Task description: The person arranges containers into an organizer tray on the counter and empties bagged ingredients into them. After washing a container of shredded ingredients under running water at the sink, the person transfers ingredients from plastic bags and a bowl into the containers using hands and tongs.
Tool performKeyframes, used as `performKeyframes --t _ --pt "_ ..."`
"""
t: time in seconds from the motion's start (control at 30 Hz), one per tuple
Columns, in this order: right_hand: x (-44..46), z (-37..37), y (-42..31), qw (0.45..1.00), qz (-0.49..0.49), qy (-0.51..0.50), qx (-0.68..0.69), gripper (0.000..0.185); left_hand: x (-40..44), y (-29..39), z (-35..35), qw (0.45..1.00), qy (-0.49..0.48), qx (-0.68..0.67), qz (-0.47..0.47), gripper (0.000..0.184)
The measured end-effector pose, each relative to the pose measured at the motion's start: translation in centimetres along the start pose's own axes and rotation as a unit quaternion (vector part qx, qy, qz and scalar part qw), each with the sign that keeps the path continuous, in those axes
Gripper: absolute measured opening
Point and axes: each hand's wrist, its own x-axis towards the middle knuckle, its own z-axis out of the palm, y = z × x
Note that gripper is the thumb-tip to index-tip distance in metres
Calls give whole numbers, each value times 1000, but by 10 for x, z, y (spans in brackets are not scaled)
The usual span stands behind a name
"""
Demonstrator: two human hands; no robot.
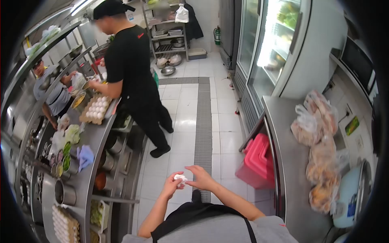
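Note:
My left hand (171, 188) is closed around a small crumpled white thing (180, 179), which could be paper or thin plastic; its kind is too small to make out. Beside it, my right hand (201, 178) has its fingers apart and curved, the thumb close to the white thing. Whether that thumb touches it, I cannot tell. Both hands are in front of my black apron (202, 216), above the tiled floor.
Along the left runs a steel counter (87, 172) with egg trays (97, 108), a metal pot (65, 192) and a blue cloth (85, 157). A co-worker in black (135, 60) stands there. At right are glass-door fridges (265, 52), a red bin (256, 162) and a counter with bagged food (322, 162).

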Motion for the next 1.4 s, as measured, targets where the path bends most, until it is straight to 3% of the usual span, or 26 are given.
performKeyframes --t 0.1,0.2,0.23,0.3,0.4,0.5,0.53,0.63,0.67,0.77,0.8,0.87,0.93,0.97,1.03,1.07,1.1,1.13,1.17,1.2,1.23,1.33,1.4 --pt "39 -61 88 985 148 -4 88 46 103 48 -6 997 -16 79 11 25" --pt "26 -110 191 924 358 115 69 38 199 101 6 992 -41 111 45 19" --pt "23 -129 205 914 376 151 -1 34 232 115 10 990 -53 121 56 18" --pt "1 -143 266 891 404 206 -2 30 295 141 21 983 -57 148 93 15" --pt "-1 -155 359 823 530 185 86 29 393 150 30 969 -24 186 159 26" --pt "102 -198 407 874 465 132 -47 27 467 188 45 991 -47 -119 -29 28" --pt "152 -211 418 889 432 146 -40 26 490 202 50 990 -50 -131 -5 27" --pt "295 -235 475 934 348 84 -8 28 562 241 55 964 42 140 220 25" --pt "343 -241 488 949 311 49 0 29 583 252 49 957 54 170 229 21" --pt "464 -255 520 970 239 -45 -9 32 631 295 52 983 92 54 148 21" --pt "501 -258 534 975 215 -61 -14 33 651 302 48 986 121 58 99 22" --pt "557 -256 570 975 213 -63 10 31 702 317 43 988 115 41 93 24" --pt "567 -237 639 975 220 -19 -8 29 763 317 24 988 94 97 76 25" --pt "572 -231 682 976 219 5 -22 28 798 342 21 974 92 159 135 23" --pt "529 -218 755 921 388 -29 -29 28 847 376 24 935 91 268 213 22" --pt "504 -222 791 922 234 -222 -215 21 868 413 30 937 68 266 215 20" --pt "437 -199 872 882 171 -331 -290 23 897 438 30 934 57 274 222 21" --pt "444 -228 819 849 453 -223 -155 30 923 460 30 931 50 280 228 22" --pt "346 -181 913 776 567 -248 -120 35 945 484 32 932 61 274 229 21" --pt "323 -192 903 742 620 -246 -63 34 961 503 32 933 72 270 227 21" --pt "300 -208 900 853 238 -346 -311 25 979 516 33 934 87 261 229 18" --pt "371 -232 894 810 433 -356 -172 21 1032 543 16 926 161 238 245 11" --pt "440 -245 924 803 447 -361 -157 19 1062 547 -3 914 227 241 234 11"
